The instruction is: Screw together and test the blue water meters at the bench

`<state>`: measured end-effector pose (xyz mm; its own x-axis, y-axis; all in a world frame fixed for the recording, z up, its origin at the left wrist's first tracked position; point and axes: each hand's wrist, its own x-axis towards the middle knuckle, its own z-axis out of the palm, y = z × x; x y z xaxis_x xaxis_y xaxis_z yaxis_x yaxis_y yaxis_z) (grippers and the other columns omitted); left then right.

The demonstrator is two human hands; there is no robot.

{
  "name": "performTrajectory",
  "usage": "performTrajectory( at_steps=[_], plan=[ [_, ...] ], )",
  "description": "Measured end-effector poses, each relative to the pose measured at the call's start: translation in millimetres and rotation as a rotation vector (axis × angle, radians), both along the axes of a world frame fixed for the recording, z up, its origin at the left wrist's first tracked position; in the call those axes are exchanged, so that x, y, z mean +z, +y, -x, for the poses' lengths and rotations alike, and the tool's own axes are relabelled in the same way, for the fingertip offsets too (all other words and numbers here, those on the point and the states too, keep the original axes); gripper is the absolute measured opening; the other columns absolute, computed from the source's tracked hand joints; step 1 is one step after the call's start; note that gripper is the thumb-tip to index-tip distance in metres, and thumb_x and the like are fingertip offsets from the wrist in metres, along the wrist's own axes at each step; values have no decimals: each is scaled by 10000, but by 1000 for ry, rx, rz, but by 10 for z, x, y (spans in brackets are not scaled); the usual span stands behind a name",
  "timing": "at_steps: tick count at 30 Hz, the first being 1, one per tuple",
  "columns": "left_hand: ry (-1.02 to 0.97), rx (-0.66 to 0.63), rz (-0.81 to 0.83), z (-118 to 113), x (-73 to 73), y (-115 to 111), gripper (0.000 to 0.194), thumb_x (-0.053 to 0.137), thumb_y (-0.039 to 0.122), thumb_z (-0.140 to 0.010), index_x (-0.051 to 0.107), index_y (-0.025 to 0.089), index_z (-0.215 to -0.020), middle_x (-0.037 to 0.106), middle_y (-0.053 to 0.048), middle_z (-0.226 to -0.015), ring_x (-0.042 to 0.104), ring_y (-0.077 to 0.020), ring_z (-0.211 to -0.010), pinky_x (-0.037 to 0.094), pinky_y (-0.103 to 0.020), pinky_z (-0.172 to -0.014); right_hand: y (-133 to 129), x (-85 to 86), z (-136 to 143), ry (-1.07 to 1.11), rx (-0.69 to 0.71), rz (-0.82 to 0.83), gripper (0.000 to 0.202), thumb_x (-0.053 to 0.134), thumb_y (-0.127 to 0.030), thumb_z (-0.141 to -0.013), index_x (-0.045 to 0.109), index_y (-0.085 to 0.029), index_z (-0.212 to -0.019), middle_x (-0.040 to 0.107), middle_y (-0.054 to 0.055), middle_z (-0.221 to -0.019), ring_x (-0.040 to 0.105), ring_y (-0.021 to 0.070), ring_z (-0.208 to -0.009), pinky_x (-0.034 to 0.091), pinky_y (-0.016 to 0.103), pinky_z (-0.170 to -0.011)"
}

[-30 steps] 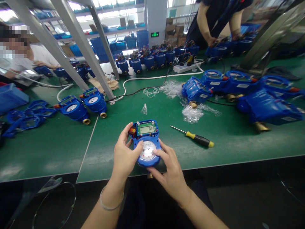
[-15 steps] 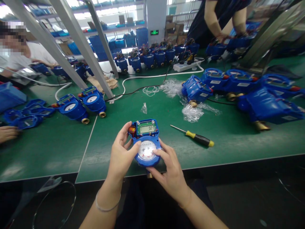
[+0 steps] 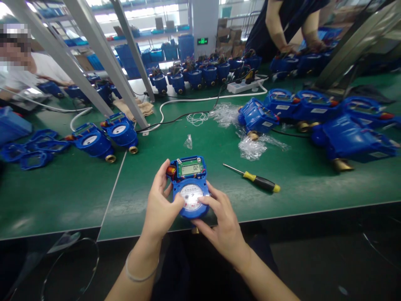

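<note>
A blue water meter (image 3: pixel 191 196) is held between both hands at the table's near edge. Its round white dial faces up, and above the dial a small display on a green circuit board reads about 0.2. My left hand (image 3: pixel 161 200) grips the left side, thumb on the dial's edge. On the right side, my right hand (image 3: pixel 221 221) is closed round the meter, with a finger on the dial and the thumb below it. A brass fitting (image 3: pixel 195 230) shows under the meter. Right of my right hand lies a screwdriver (image 3: pixel 255 179) with a yellow and black handle.
Clear plastic bags (image 3: pixel 252 146) lie beyond the screwdriver. More blue meters (image 3: pixel 354 138) stand at the right, and two meters (image 3: pixel 94 140) at the left by blue frame covers (image 3: pixel 36 161). A white cable (image 3: pixel 188 100) crosses the green table. Other people work behind and at left.
Both hands still hold the meter, and the view has shifted very slightly. At the far left, another person's hand on the table has gone out of view.
</note>
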<state>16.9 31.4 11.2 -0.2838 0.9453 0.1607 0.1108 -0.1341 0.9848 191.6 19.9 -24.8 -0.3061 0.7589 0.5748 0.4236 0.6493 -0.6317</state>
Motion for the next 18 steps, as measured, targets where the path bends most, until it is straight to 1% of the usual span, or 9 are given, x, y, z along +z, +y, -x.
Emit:
performTrajectory(
  at_steps=[3, 4, 5, 6, 8, 10, 13, 16, 18],
  plan=[
    [39, -41, -80, 10, -55, -125, 833, 613, 176, -790, 281, 281, -1546, 270, -87, -1646, 274, -280, -1513, 362, -496, -1195, 0, 8, -23, 15, -4, 26, 465, 711, -233, -888, 489, -253, -1296, 486, 166, -1461, 512, 296, -1315, 494, 492, -1042],
    [105, -12, -114, 8, -64, -176, 825, 608, 190, -823, 247, 297, -1557, 211, -83, -1666, 237, -286, -1526, 339, -519, -1205, 0, 7, -32, 22, -8, 33, 461, 710, -235, -889, 489, -250, -1293, 493, 166, -1455, 517, 292, -1315, 496, 485, -1044],
    [211, 37, -161, 7, -67, -229, 811, 616, 201, -846, 242, 307, -1558, 196, -83, -1668, 219, -293, -1531, 313, -546, -1215, -2, 5, -41, 28, -12, 41, 459, 710, -239, -889, 489, -248, -1291, 500, 167, -1451, 522, 288, -1314, 497, 478, -1045],
    [349, 91, -218, 7, -66, -279, 783, 636, 206, -855, 278, 309, -1544, 250, -89, -1648, 231, -300, -1525, 282, -573, -1223, -4, 2, -49, 29, -17, 47, 456, 710, -243, -889, 491, -246, -1289, 507, 167, -1446, 528, 286, -1311, 499, 473, -1044],
    [636, 139, -322, 16, -56, -361, 653, 690, 213, -847, 446, 292, -1448, 455, -100, -1504, 327, -310, -1459, 268, -609, -1214, -9, 7, -59, 22, -26, 59, 447, 709, -253, -889, 499, -248, -1284, 516, 165, -1442, 537, 283, -1309, 500, 469, -1045],
    [800, 72, -359, 29, -54, -406, 451, 739, 254, -837, 599, 267, -1266, 549, -99, -1337, 420, -306, -1352, 344, -593, -1165, -16, 39, -66, 12, -23, 73, 444, 715, -254, -876, 513, -251, -1272, 519, 160, -1446, 538, 284, -1315, 496, 467, -1049],
    [762, -24, -335, 37, -94, -421, 262, 773, 298, -826, 657, 245, -1055, 504, -91, -1304, 473, -271, -1273, 482, -485, -1058, -21, 169, -83, -5, 4, 114, 478, 723, -210, -814, 534, -244, -1252, 544, 145, -1439, 528, 284, -1340, 485, 450, -1066],
    [687, 16, -329, 27, -154, -425, 204, 779, 291, -821, 659, 242, -978, 512, -68, -1258, 521, -236, -1216, 512, -438, -1022, 8, 390, -109, -58, 26, 209, 498, 674, -167, -761, 541, -224, -1237, 610, 134, -1384, 577, 287, -1301, 498, 434, -1043],
    [677, 44, -325, 9, -172, -431, 212, 789, 296, -810, 663, 241, -971, 520, -61, -1245, 543, -228, -1192, 519, -438, -1017, 60, 553, -107, -90, 21, 337, 433, 611, -168, -775, 534, -214, -1200, 687, 121, -1266, 677, 277, -1153, 543, 410, -951]
  ],
)
